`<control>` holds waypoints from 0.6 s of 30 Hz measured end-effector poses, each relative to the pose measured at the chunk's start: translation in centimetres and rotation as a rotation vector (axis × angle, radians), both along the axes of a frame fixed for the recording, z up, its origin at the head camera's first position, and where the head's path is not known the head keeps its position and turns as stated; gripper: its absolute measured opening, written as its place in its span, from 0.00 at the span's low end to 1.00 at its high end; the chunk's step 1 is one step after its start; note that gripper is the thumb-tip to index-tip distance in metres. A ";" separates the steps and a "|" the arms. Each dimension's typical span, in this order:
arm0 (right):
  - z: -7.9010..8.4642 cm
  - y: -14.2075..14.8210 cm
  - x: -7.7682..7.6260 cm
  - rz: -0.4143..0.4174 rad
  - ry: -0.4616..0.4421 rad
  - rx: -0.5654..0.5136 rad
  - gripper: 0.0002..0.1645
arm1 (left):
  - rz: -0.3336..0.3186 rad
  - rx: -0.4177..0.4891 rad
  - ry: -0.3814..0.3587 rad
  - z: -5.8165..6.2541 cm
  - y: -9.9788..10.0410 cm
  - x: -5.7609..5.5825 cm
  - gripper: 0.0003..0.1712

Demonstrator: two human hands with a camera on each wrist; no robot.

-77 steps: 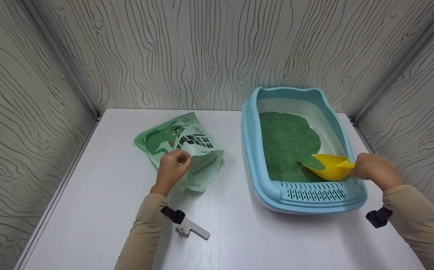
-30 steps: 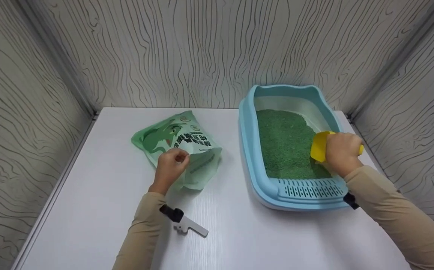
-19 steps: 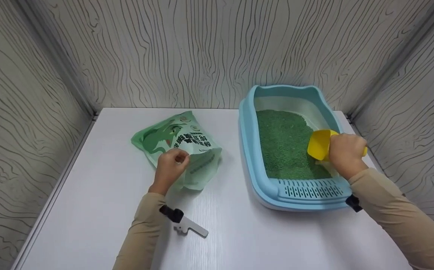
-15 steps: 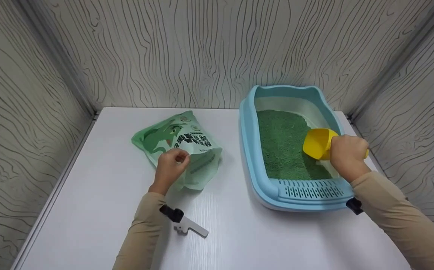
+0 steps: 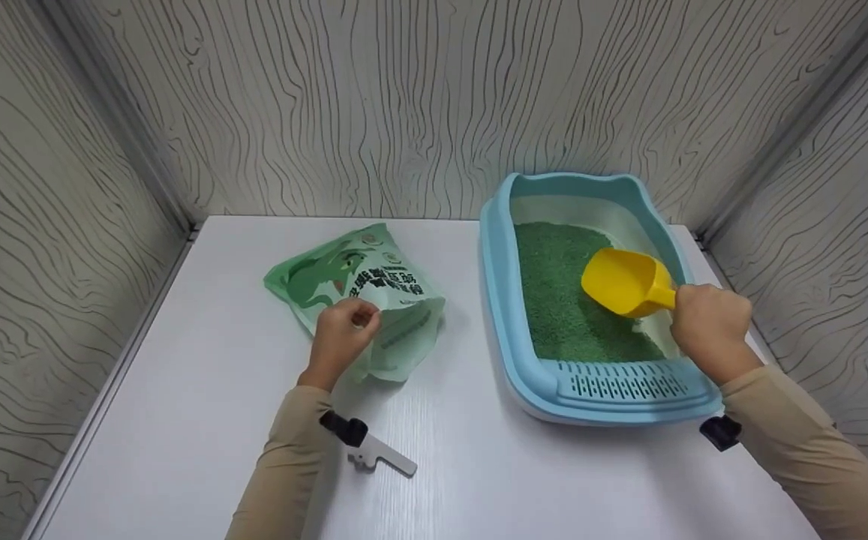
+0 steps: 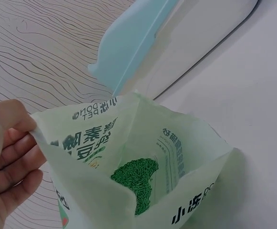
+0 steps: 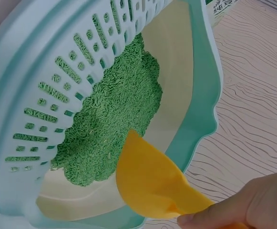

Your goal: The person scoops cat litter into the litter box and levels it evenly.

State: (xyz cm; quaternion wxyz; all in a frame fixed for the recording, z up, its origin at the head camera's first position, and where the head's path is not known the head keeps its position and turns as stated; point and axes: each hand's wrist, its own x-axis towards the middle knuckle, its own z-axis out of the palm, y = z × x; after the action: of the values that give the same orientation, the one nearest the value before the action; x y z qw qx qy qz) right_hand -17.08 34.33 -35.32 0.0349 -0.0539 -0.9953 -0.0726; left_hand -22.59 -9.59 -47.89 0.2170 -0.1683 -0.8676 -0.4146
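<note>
My right hand [image 5: 713, 330] grips the handle of a yellow scoop [image 5: 623, 281] over the right part of the blue litter box [image 5: 503, 307]. In the head view the scoop's bowl looks bare inside. Below it, green pellet litter [image 7: 112, 109] covers much of the box floor, leaving a pale strip on the right. My left hand [image 5: 343, 337] pinches the top edge of a green litter bag [image 5: 328, 270], which lies slanted with its mouth gaping. The left wrist view shows more green pellets [image 6: 138, 179] down inside the bag.
A small light-grey flat tool [image 5: 392, 455] with a straight handle lies near my left wrist, partly covered by the wrist camera. The box has a slotted front ledge [image 5: 621, 382]. Patterned wall panels [image 5: 328, 105] enclose the white table [image 5: 201, 360].
Earlier the scoop carried litter low in the box; it was then tipped, and now its bare bowl has swung up and left. My left hand and the bag stay put.
</note>
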 end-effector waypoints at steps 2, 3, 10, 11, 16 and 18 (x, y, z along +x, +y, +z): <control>0.0 0.3 0.1 -0.008 -0.031 -0.010 0.09 | 0.000 -0.001 0.002 0.0 0.0 0.0 0.02; 0.0 0.4 0.2 -0.013 -0.045 -0.016 0.09 | 0.000 -0.001 0.005 -0.1 0.0 -0.1 0.02; 0.3 1.2 0.8 -0.035 -0.130 -0.078 0.11 | -0.002 0.003 0.006 -0.2 0.0 -0.1 0.02; 0.3 1.3 0.9 -0.037 -0.146 -0.091 0.10 | -0.003 0.004 0.008 -0.2 0.0 -0.1 0.02; -0.1 1.5 0.8 -0.045 -0.218 -0.095 0.11 | 0.005 -0.012 0.026 -0.2 0.0 0.0 0.02; -0.4 1.5 0.7 -0.043 -0.227 -0.078 0.12 | 0.009 -0.019 0.031 -0.2 0.0 0.0 0.02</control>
State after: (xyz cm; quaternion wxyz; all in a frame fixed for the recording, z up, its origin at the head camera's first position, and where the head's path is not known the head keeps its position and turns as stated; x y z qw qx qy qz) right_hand -16.33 35.79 -35.75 -0.0819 -0.0681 -0.9935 -0.0404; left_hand -22.57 -9.54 -48.14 0.2306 -0.1725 -0.8688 -0.4028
